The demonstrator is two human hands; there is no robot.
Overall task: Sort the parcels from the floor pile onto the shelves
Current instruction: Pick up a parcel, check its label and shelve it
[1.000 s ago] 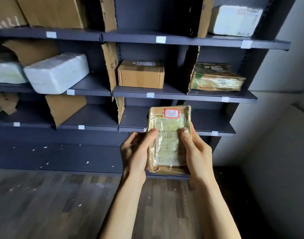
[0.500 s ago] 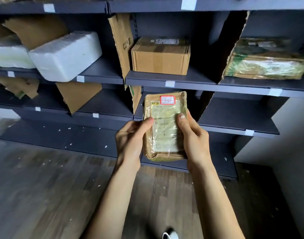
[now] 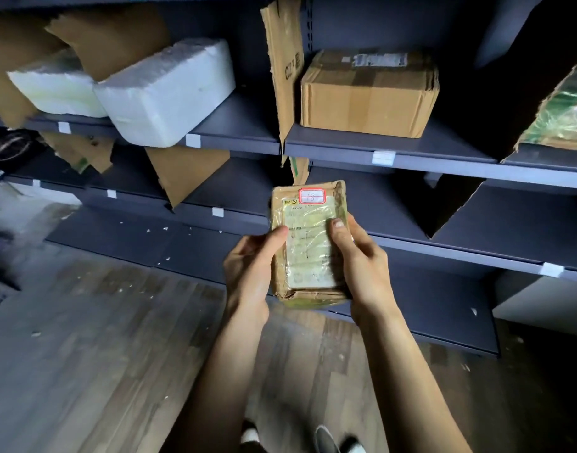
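A flat brown tape-wrapped parcel [image 3: 308, 243] with a red-edged label is held at frame centre, gripped by left hand [image 3: 249, 273] and right hand [image 3: 362, 269], fingers curled around its edges, before dark grey metal shelves [image 3: 444, 158].

A parcel storeroom: dark metal shelves [image 3: 411, 158] with blank label tags, cardboard dividers [image 3: 282, 70], boxed parcels [image 3: 365, 96] and foam blocks [image 3: 163, 96], wood-plank floor [image 3: 101, 354].

Torn cardboard dividers [image 3: 282, 70], wooden floor [image 3: 84, 371]
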